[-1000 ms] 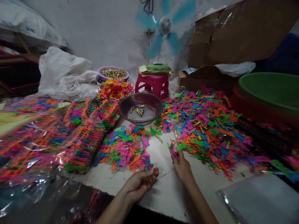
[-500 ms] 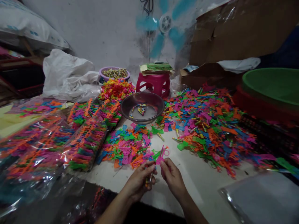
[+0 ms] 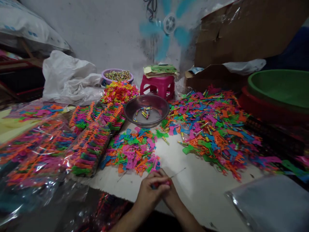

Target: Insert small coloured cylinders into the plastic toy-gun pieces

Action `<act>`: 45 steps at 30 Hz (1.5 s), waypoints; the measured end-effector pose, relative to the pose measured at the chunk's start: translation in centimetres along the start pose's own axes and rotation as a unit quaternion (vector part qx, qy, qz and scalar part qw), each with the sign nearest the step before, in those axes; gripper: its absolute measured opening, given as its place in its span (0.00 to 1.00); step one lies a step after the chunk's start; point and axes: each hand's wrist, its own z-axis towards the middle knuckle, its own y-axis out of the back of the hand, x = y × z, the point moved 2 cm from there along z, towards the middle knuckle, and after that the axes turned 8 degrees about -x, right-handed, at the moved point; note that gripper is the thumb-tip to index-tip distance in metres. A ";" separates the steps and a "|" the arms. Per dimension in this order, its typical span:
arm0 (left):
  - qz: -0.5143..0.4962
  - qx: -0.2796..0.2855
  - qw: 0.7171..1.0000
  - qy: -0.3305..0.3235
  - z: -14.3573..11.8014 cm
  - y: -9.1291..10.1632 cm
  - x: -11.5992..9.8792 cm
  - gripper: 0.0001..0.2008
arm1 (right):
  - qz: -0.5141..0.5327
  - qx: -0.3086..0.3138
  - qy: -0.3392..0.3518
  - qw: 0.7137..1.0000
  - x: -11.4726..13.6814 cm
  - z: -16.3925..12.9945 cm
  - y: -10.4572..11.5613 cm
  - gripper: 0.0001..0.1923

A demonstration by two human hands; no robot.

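Note:
My left hand (image 3: 150, 188) crosses over my right hand (image 3: 171, 192) low in the middle of the table. Its fingers are closed around small printed tubes, of which only pink and blue bits show. The right hand is mostly behind the left, so its fingers are hidden. Just beyond the hands, at the pile's near edge, is a pink plastic piece (image 3: 155, 165). From beside the knuckles a thin dark rod (image 3: 179, 172) points right; whether it is held or lies on the table I cannot tell. A pile of bright plastic pieces (image 3: 131, 151) lies ahead.
A larger heap of coloured pieces (image 3: 212, 129) spreads to the right. Printed tubes lie in a clear bowl (image 3: 164, 120). Packed bags (image 3: 89, 148) fill the left side. Behind are a pink stool (image 3: 159, 84) and a turning fan (image 3: 169, 24). A plastic bag (image 3: 272, 199) lies front right.
My hands were side by side, the right one pinching a pink plastic piece. Now the right has moved left behind the left hand, and a pink piece is at the pile's edge.

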 end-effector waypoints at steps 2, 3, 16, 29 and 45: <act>-0.012 -0.014 0.999 0.039 0.1 0.2 -0.2 0.16 | 0.066 -0.046 -0.032 0.996 -0.6 0.3 0.3 0.18; -0.022 -0.021 0.997 0.066 0.2 0.4 -0.2 0.19 | 0.089 -0.084 -0.056 0.991 -0.7 0.4 0.7 0.17; 0.011 -0.046 0.998 0.040 0.1 0.5 0.5 0.19 | -0.045 -0.085 -0.012 0.995 1.6 -0.9 0.5 0.11; -0.092 -0.092 0.981 0.142 1.9 1.8 2.1 0.23 | 0.062 -0.276 -0.078 0.956 -0.3 6.1 9.0 0.22; -0.128 -0.035 0.982 0.134 2.6 2.9 2.8 0.26 | -0.524 -0.102 0.042 0.845 -3.7 5.6 3.2 0.14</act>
